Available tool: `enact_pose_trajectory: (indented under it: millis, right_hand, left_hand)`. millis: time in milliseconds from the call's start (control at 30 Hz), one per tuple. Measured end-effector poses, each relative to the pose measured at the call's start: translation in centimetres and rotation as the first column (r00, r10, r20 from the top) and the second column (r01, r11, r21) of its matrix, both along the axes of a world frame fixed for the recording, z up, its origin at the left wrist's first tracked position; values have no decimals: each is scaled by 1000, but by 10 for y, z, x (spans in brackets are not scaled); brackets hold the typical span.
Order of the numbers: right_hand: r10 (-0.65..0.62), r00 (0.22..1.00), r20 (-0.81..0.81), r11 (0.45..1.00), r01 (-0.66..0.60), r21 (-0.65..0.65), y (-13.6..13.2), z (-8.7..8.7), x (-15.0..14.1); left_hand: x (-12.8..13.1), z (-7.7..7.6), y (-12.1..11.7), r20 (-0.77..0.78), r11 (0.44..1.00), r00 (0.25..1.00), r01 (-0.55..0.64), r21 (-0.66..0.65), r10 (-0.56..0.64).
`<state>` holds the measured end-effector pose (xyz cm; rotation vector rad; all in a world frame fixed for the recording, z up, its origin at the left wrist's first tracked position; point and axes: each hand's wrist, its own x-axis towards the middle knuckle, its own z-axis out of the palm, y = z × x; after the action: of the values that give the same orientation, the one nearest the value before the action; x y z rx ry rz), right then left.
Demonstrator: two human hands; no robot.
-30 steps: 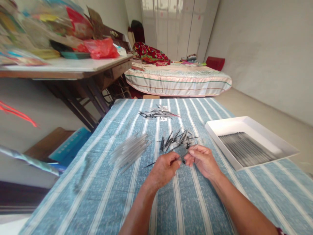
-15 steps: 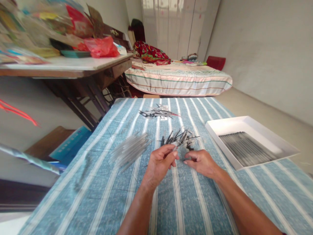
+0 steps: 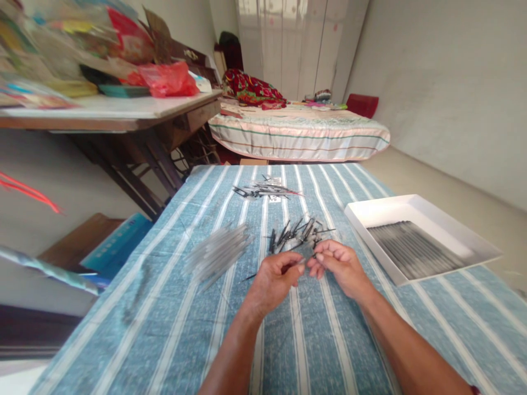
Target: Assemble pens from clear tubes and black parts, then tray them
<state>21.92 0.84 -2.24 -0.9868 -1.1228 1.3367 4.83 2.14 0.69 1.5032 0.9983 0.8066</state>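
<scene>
My left hand point(image 3: 276, 278) is closed in a pinch around a thin pen-like stick point(image 3: 249, 277), whose dark tip sticks out to the left. Close beside it, my right hand point(image 3: 341, 267) has thumb and fingers pressed together on something small and dark at the stick's other end; what it is stays unclear. Just beyond the hands lies a loose heap of short black and clear pen parts point(image 3: 302, 230). A pile of translucent grey tubes point(image 3: 222, 249) rests to the left. Farther back are thin black sticks point(image 3: 263, 190) over a white printed label.
On the right stands a shallow white box point(image 3: 424, 211) with a row of dark pen-like sticks point(image 3: 414, 249) inside. A blue striped cloth point(image 3: 185, 340) covers the table. To the left is a side table point(image 3: 173, 107) with bags; a bed point(image 3: 304, 131) stands behind.
My right hand has come up from the heap to meet my left fingertips. My left hand has lowered slightly, and a dark stick tip now shows at its left.
</scene>
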Motion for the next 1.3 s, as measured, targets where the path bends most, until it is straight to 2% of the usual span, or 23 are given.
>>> enact_pose_trajectory:
  millis: [67,167,367,867,967,1067,1300]
  right_hand:
    - [9,996,-94,1000,-8,17,-2,2,-4]
    - [-10,991,-134,999,16,44,-3,0,-9]
    - [-24,991,-131,998,32,56,-4,-4,-13]
    - [16,992,-125,999,-11,42,-4,-9,-17]
    - [24,998,-51,997,-20,69,-3,-9,-15]
    - [38,995,92,994,-46,94,-2,-9,-9]
    - [80,947,312,985,-123,120,-3,-9,4]
  left_hand:
    - [0,0,-1,7,1000,1000,-2,2,2]
    - [1,1,-1,1,1000,1000,2,16,-2]
    - [3,7,-2,-4,996,997,83,35,-83]
    - [2,11,-3,-18,990,990,141,20,-141]
    - [1,9,-3,-49,992,991,124,2,-124]
    - [-1,2,-1,-126,993,986,116,9,-114]
    - [-4,-6,0,-257,983,952,179,29,-166]
